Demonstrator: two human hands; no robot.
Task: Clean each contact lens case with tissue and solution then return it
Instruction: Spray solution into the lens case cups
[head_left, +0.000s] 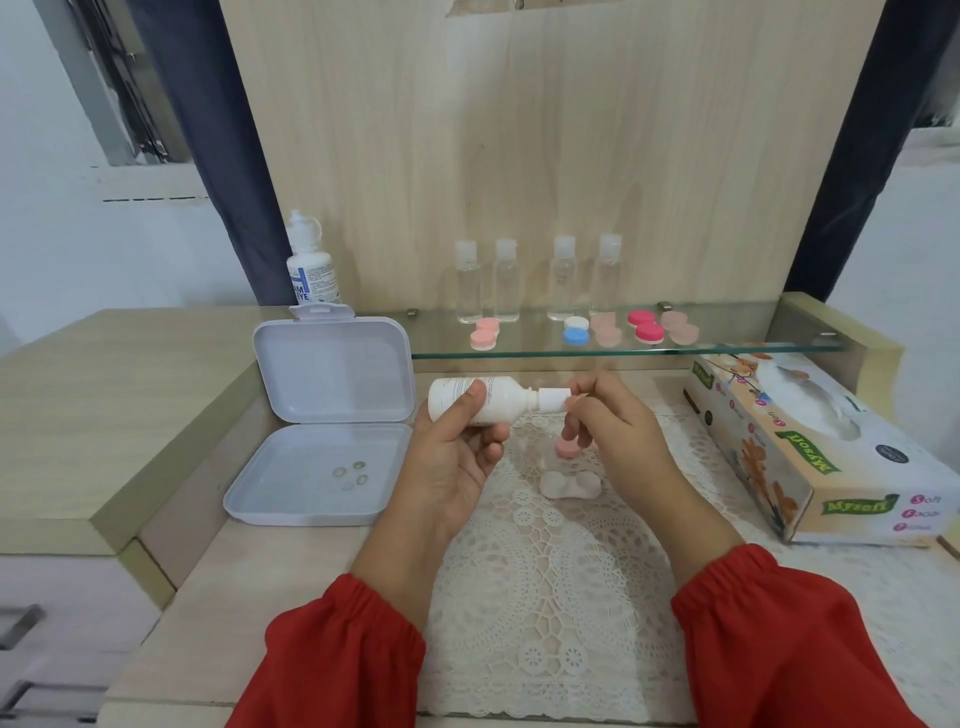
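Case (570, 486) lies on doily between both hands' wrists.

A pale wooden worktop (291, 561) is seen, partly covered by a white lace mat (550, 597). A light wood-grain back panel (545, 130) is fixed behind it, and a glass shelf (727, 347) is mounted across its base. A raised side cabinet top (104, 410) is set to the left, with drawers and a metal handle (21, 623) below. Dark blue curtains (208, 130) are hung on both sides against white walls (62, 249). The scene is evenly and softly lit
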